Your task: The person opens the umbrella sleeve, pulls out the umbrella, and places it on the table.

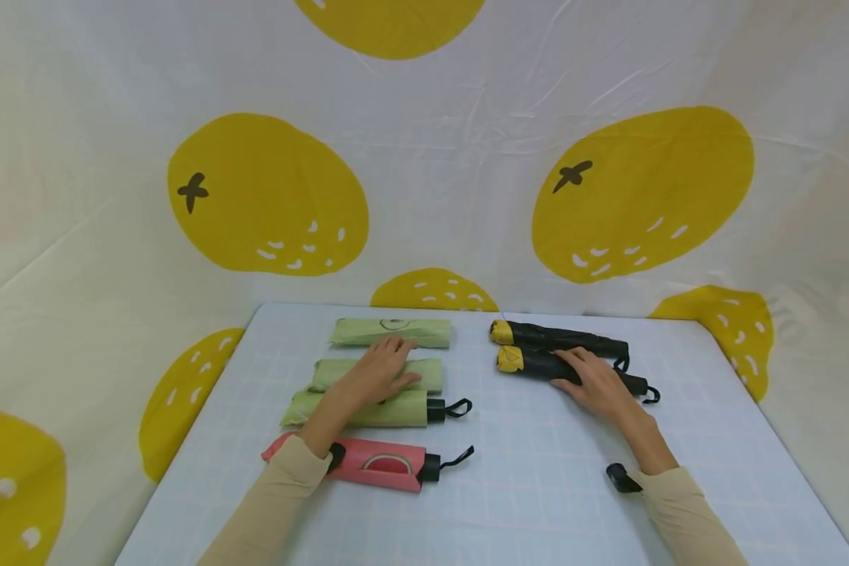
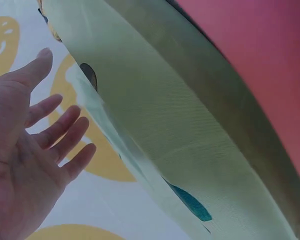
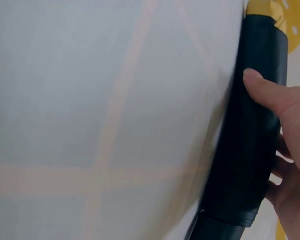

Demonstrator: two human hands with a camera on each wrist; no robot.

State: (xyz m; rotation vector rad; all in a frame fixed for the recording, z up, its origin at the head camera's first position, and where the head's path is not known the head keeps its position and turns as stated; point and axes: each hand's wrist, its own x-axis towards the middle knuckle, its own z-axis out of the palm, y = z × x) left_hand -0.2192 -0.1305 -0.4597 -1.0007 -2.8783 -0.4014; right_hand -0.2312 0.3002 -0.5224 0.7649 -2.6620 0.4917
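Observation:
My right hand [image 1: 597,385] grips a black folded umbrella [image 1: 541,364] with a yellow end; in the right wrist view the thumb lies along one side of the black sleeve [image 3: 250,135] and the fingers on the other. Just behind it lies a second black umbrella [image 1: 566,338], also yellow at one end. My left hand [image 1: 376,373] holds nothing, its fingers spread over the green folded umbrellas. These lie in a row: a back one [image 1: 424,334], a middle one [image 1: 424,377] partly hidden by the hand, and a front one [image 1: 403,410] with a black handle.
A pink folded umbrella [image 1: 392,464] lies nearest the front, under my left wrist in the head view. All of them lie on a white table [image 1: 523,487]. A cloth with yellow fruit prints [image 1: 453,157] hangs behind and beside the table.

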